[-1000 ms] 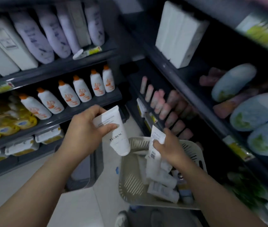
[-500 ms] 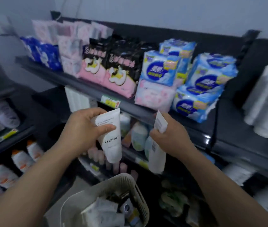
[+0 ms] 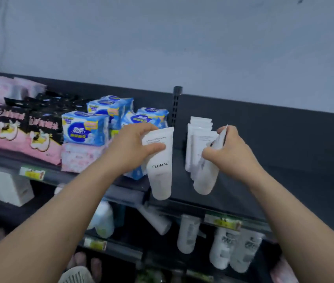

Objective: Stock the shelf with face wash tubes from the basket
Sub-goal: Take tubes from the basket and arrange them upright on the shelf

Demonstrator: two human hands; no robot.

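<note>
Right, over at nine o'clock the top shelf (image 3: 294,176) carries pink-and-black pad packs (image 3: 29,131), with blue-and-white packs (image 3: 85,128) stacked just beside them toward the centre. Down at seven o'clock, only the slotted rim of the white basket (image 3: 76,274) shows at the frame's edge. Dead centre, the left hand (image 3: 130,149) is up at the shelf, grip closed round a white face wash tube marked FLORAL (image 3: 160,164), thumb across the front. Its crimped end points to twelve o'clock and its cap to six, hanging past the shelf's front lip. At one o'clock from it, a perforated upright post (image 3: 176,107) splits the bays. In the right bay, a row of white tubes (image 3: 199,137) stands one behind another. The right hand (image 3: 229,154) has its grip pinched on a second tube (image 3: 207,174), turned edge-on, cap down, just in front of that row. Whether it touches them, I cannot tell. White bottles (image 3: 235,248) sit below at five o'clock.
</note>
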